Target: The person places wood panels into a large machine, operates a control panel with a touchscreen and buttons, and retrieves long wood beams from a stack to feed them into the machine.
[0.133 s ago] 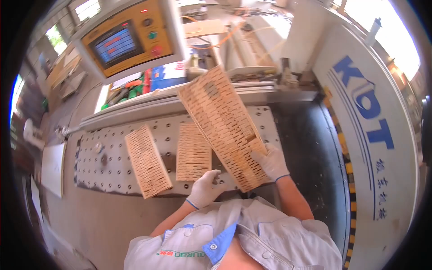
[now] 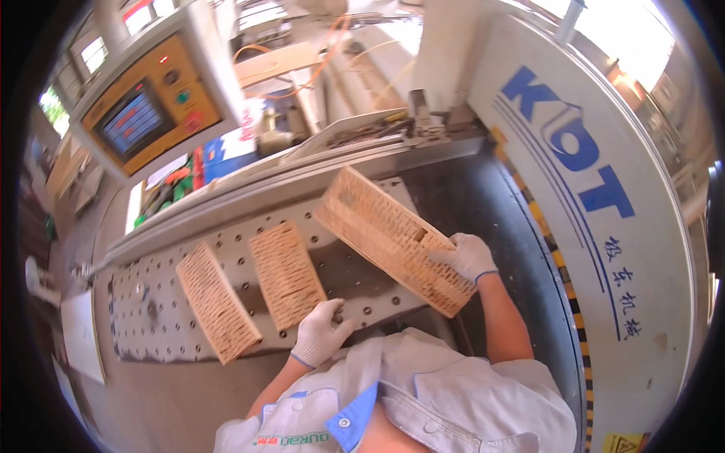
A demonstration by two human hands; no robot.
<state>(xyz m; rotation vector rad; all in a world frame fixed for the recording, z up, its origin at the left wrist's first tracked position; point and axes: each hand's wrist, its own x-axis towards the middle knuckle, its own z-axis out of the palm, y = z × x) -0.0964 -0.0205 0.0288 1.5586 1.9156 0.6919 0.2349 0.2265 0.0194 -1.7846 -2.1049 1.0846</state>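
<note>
One held slotted board (image 2: 389, 241) points lengthwise toward upper left.

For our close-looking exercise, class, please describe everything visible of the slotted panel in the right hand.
The slotted panel is a long tan rectangle, apparently wood, with rows of short dark slots, a larger opening near the gripping, gloved right hand and a greyish patch toward its far end. It slants from far left to near right over the holed table; whether it touches that is unclear.
</note>
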